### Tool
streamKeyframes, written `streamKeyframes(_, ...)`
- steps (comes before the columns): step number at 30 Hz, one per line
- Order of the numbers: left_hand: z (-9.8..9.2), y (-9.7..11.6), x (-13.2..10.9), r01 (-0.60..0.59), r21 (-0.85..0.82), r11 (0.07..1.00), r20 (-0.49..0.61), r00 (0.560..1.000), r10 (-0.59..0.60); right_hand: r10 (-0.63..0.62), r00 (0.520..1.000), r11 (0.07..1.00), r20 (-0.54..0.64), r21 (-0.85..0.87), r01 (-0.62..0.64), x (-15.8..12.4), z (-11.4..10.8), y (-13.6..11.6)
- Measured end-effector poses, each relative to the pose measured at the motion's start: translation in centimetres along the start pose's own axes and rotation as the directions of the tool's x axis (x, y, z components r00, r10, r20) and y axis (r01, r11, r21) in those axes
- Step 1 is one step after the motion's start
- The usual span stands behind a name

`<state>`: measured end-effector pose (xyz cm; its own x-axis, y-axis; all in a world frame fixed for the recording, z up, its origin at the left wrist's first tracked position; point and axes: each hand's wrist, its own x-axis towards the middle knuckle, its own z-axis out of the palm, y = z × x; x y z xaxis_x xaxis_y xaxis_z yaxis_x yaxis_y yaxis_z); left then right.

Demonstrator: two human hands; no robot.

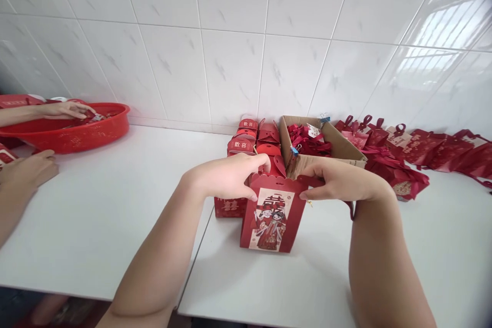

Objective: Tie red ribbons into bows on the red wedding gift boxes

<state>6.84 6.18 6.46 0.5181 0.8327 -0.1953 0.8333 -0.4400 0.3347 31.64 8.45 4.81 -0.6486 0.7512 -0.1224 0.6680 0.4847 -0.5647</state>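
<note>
A red gift box [272,223] stands upright on the white table, its front printed with a cartoon couple in red robes. My left hand [234,174] grips its scalloped top edge at the left corner, thumb in front and fingers behind. At the right top corner my right hand [330,179] is closed on the same box. A dark red ribbon [351,210] hangs below my right wrist; whether my fingers also pinch it I cannot tell. Behind the box stand several closed red boxes [230,208] in two rows, partly hidden by my left hand.
An open cardboard box [344,143] of red ribbons stands at the wall. Several finished-looking red bags [423,148] with ribbon loops line the right side. At left, another person's hand [67,110] reaches into a red basin [88,136]; a second hand [33,169] rests nearby.
</note>
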Motion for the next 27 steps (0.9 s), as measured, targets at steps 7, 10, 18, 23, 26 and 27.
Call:
streamKeyframes(7, 0.7, 1.2, 0.4, -0.026, -0.018, 0.999, -0.001, 1.000, 0.026, 0.098, 0.993, 0.992, 0.061, -0.087, -0.093, -0.5, -0.3, -0.1)
streamKeyframes(10, 0.6, 1.6, -0.2, -0.010, -0.006, 1.000, 0.009, 1.000, 0.010, 0.088, 0.990, 0.992, 0.107, -0.097, -0.078, -0.7, -0.2, -0.2)
streamKeyframes(18, 0.6, 1.6, 0.1, -0.104, 0.004, 0.995, -0.011, 0.995, 0.104, 0.082, 0.988, 0.991, 0.127, -0.111, -0.068, -0.8, -0.4, 0.0)
streamKeyframes(23, 0.6, 1.3, 0.4, -0.102, -0.024, 0.994, 0.004, 0.995, 0.102, 0.109, 0.988, 0.989, 0.112, -0.116, -0.096, -0.6, -0.3, -0.2)
streamKeyframes(26, 0.6, 1.2, 0.4, -0.070, -0.043, 0.997, -0.002, 0.998, 0.070, 0.181, 0.983, 0.982, 0.022, -0.052, -0.180, -0.8, -0.2, -0.7)
streamKeyframes(27, 0.6, 1.3, 0.4, -0.067, -0.047, 0.997, -0.002, 0.998, 0.067, 0.196, 0.980, 0.980, -0.014, -0.014, -0.196, -1.0, -0.2, -0.9)
